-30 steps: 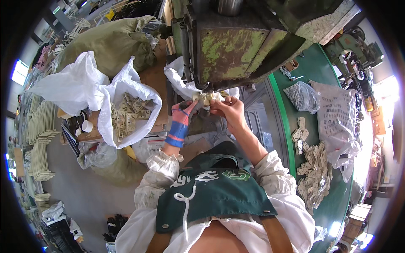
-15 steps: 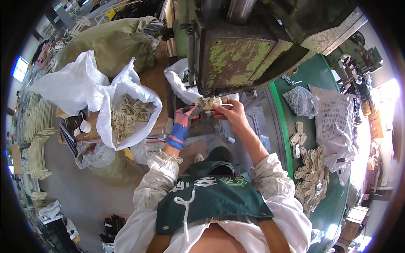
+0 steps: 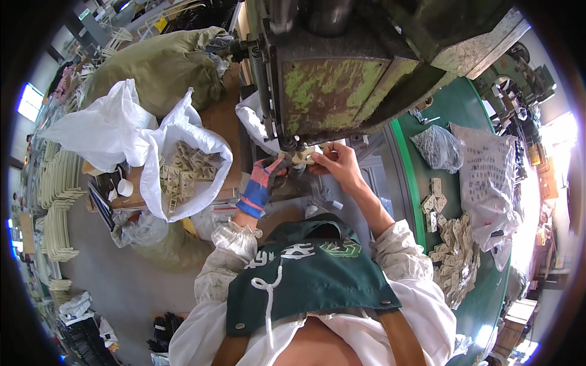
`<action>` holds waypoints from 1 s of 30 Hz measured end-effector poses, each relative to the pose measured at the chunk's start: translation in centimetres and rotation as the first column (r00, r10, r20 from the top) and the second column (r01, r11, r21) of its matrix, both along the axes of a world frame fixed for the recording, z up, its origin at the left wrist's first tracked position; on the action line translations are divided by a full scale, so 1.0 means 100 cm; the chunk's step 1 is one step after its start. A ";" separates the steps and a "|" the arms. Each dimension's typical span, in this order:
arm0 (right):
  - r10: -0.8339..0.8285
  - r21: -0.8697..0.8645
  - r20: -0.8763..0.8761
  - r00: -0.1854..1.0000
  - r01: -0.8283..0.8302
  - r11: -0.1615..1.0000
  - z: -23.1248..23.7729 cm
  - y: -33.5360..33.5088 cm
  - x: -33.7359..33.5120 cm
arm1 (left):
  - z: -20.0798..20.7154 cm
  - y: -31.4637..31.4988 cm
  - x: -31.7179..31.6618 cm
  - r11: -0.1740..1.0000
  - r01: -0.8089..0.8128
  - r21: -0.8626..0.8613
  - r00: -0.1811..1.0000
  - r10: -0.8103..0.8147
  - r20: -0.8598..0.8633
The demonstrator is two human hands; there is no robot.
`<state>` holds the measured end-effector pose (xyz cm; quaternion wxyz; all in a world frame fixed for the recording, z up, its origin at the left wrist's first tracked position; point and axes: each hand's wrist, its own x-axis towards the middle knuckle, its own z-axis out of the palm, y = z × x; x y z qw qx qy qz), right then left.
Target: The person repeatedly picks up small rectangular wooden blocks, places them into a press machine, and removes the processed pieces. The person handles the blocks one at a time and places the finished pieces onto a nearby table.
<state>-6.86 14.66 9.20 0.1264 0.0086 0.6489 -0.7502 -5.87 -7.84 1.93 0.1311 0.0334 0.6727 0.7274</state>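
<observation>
A small cream-coloured metal plate [image 3: 309,153] sits under the ram of a worn green press [image 3: 332,91]. My right hand [image 3: 343,165], bare, pinches the plate's right end between thumb and fingers. On its other side is my left hand [image 3: 262,182], in a red and blue work glove with dark fingertips. Those gloved fingers are closed at the plate's left end, close to a dark rod that hangs from the press. The press head hides the far side of the plate and part of the fingertips.
To the left, an open white sack [image 3: 223,161] holds several similar plates, with a stuffed olive sack [image 3: 159,70] behind. On the green table [image 3: 452,116] at right lie a heap of plates [image 3: 455,259], a clear plastic bag [image 3: 437,148] and a pale woven sack [image 3: 488,177].
The press head has come lower over the plate, and its side rod now reaches down near the gloved fingers. Both hands stay at the plate with almost the same grip.
</observation>
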 end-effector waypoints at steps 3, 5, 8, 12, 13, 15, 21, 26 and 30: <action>0.001 -0.029 0.007 1.000 -0.001 1.000 -0.002 0.001 -0.002 | 0.000 0.001 0.004 1.000 0.017 0.002 0.968 -0.016 -0.250; 0.004 0.000 0.009 1.000 -0.004 1.000 0.002 0.002 -0.003 | 0.020 0.004 0.004 0.996 -0.029 0.079 0.998 0.023 0.066; 0.003 0.006 0.000 1.000 -0.003 1.000 0.006 0.002 -0.002 | 0.015 0.009 0.000 0.972 -0.163 0.170 0.959 0.116 0.258; -0.012 -0.081 -0.040 0.999 0.008 0.997 0.013 0.000 0.006 | 0.018 0.012 0.000 0.953 -0.303 0.025 0.953 0.302 0.033; -0.022 -0.109 -0.057 0.998 0.016 0.994 0.020 0.000 0.008 | 0.028 0.015 0.000 0.956 -0.281 0.082 0.959 0.277 0.056; -0.039 -0.071 -0.046 0.998 0.036 0.997 0.031 0.000 0.006 | 0.049 0.019 0.004 0.952 -0.239 0.191 0.970 0.224 0.100; -0.036 -0.070 -0.084 0.996 0.030 0.997 0.027 0.009 -0.006 | 0.057 0.030 0.002 0.932 -0.273 0.239 0.957 0.236 0.170; 0.016 -0.013 -0.039 0.999 -0.017 1.000 0.036 0.010 -0.005 | 0.037 0.025 -0.003 0.928 -0.246 0.280 0.966 0.212 0.148; 0.042 0.029 -0.020 0.999 -0.041 0.999 0.037 0.011 -0.008 | 0.044 0.029 0.003 0.943 -0.209 0.258 0.978 0.198 0.067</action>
